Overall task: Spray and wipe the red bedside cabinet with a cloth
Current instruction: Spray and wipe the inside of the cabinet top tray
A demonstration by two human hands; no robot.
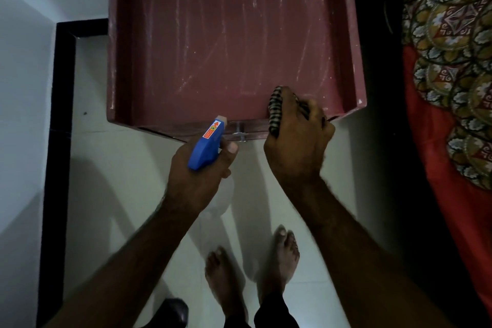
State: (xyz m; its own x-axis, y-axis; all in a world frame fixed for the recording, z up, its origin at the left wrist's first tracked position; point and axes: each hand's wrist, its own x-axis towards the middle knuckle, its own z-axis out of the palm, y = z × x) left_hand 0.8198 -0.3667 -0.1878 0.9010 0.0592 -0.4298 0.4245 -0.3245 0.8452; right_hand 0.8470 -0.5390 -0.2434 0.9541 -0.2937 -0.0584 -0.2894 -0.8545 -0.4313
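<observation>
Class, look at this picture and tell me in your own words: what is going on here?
A person stands barefoot over a red bedside cabinet, seen from above. The left hand grips a blue spray bottle, its nozzle aimed at the cabinet's front edge. The right hand holds a bunched striped cloth at the front rim of the cabinet top. Pale scribbles cover the top, so the wiping looks barely begun. A patterned bed cover lies to the right.

Scuffed red cabinet (213,48), striped cloth (275,110) bunched at front edge.
</observation>
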